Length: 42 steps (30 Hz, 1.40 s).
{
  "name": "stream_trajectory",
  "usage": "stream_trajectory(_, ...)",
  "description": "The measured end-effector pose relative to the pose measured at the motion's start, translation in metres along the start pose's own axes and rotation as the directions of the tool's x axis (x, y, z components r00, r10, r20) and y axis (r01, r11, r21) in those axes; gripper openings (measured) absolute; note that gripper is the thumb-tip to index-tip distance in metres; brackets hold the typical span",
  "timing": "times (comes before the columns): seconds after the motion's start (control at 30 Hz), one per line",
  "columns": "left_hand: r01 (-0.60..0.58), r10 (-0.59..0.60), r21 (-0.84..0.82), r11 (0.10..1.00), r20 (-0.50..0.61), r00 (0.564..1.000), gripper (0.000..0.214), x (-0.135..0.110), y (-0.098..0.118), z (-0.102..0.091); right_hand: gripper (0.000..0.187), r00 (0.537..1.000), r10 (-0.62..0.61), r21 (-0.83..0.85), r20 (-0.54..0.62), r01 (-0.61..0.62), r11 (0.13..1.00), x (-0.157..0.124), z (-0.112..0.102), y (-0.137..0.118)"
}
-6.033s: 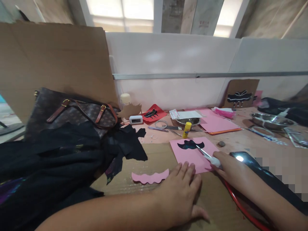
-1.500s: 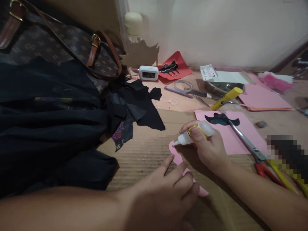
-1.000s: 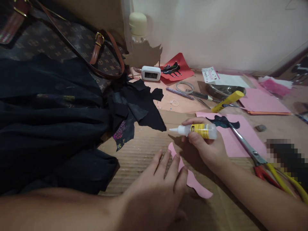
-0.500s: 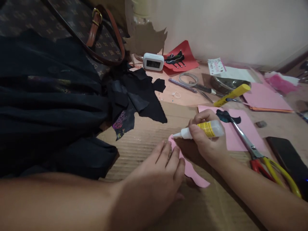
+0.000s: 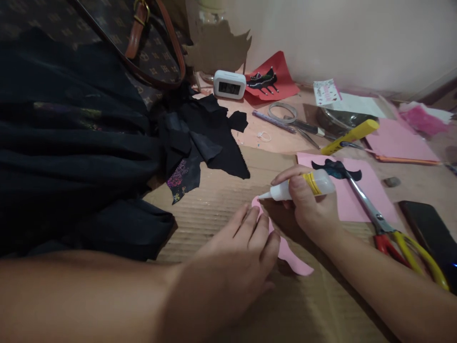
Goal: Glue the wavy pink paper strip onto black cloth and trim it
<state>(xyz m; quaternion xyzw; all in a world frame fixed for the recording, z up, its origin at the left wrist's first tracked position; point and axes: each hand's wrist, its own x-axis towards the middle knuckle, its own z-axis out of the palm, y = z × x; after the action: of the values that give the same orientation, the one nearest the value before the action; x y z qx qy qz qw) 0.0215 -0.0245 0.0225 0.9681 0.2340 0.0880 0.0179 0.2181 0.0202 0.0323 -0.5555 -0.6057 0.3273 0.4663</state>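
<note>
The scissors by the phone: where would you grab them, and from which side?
By the red and yellow handle loops, coming from the near right: the scissors lie flat, loops nearest the person, blades pointing away across the pink sheet.

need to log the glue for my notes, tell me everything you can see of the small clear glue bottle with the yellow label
The small clear glue bottle with the yellow label looks like translucent plastic with a white tapered nozzle. It lies nearly level, nozzle pointing left, tip close over the end of the wavy pink paper cut-out. The right hand grips its middle, fingers across the label.
</note>
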Motion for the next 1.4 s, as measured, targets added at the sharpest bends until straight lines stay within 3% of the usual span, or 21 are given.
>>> stream_trajectory(1.03,-0.010,0.010,-0.011,1.000,-0.034,0.999,0.068,-0.0010,0.0000,0.0043,0.034,1.000,0.005,-0.071,0.023,-0.003,0.997,0.0007,0.0003,0.0012)
stream_trajectory(1.4,0.001,-0.001,-0.003,1.000,-0.034,0.999,0.070,-0.0011,0.0008,0.0046,0.032,0.998,-0.056,-0.060,0.027,0.058,0.997,0.0014,0.0012,0.0052)
